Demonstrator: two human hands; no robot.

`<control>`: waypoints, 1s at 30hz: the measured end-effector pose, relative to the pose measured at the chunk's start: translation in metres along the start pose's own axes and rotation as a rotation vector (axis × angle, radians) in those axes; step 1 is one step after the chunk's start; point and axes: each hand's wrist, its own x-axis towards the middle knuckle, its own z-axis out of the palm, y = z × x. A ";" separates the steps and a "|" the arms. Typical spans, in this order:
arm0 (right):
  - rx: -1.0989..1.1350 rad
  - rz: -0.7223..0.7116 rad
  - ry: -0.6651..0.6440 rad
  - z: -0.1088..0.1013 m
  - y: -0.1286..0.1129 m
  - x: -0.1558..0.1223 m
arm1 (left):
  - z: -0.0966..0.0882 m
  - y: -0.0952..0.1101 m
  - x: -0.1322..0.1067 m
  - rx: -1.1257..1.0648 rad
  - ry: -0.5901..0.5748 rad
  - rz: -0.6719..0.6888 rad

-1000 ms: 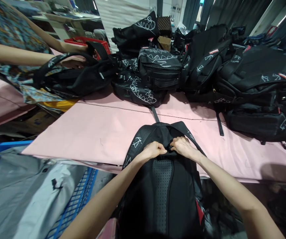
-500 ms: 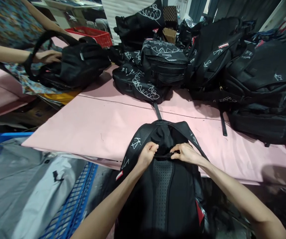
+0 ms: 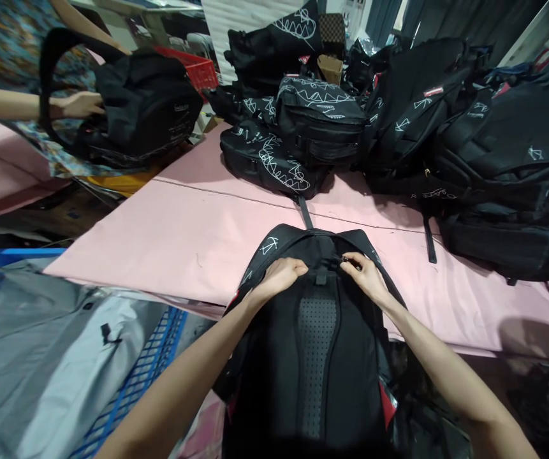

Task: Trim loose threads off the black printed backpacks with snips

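A black backpack (image 3: 277, 357) stands in front of me, its back panel toward me, with a perforated strip (image 3: 319, 344) down the middle. Its shoulder straps, marked with white scribbles, fold away over the top. Near the top edge my left hand (image 3: 286, 274) is closed, pinching the black fabric on the left side. On the other side my right hand (image 3: 365, 275) pinches a small, partly shiny piece that looks like a zipper pull (image 3: 347, 260). Dark folds of fabric lie between the two hands.
Several scribbled black bags (image 3: 322, 121) crowd the back and right of the pink-covered table (image 3: 173, 223). At far left, a co-worker's hand (image 3: 80, 104) is at another black backpack (image 3: 147, 108). A blue crate (image 3: 133, 382) with grey garments (image 3: 11, 357) sits at lower left.
Both my hands have moved up toward the backpack's top, and the right one has shifted rightward. The gap between them is wider. The co-worker's backpack has turned and shifted left.
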 end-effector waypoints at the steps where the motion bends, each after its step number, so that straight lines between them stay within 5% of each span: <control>1: -0.048 -0.080 0.000 0.004 0.000 -0.005 | 0.001 -0.001 0.006 0.005 -0.009 -0.028; 5: -0.267 -0.300 -0.114 0.026 -0.001 -0.018 | 0.004 -0.006 0.022 0.010 -0.027 -0.100; 11: 0.168 0.115 -0.088 0.049 0.003 0.014 | 0.005 -0.008 0.019 -0.029 -0.002 -0.051; 17: 0.308 0.190 -0.149 0.046 0.007 0.029 | 0.020 0.007 -0.007 -0.052 0.201 0.080; 22: 0.354 0.209 -0.157 0.046 0.003 0.027 | 0.044 0.017 -0.019 0.240 0.376 0.330; 27: 0.366 0.213 -0.146 0.046 0.004 0.029 | 0.044 0.029 -0.025 0.233 0.206 0.440; 30: 0.381 0.226 -0.126 0.046 0.003 0.030 | 0.036 0.030 -0.056 0.102 -0.090 0.593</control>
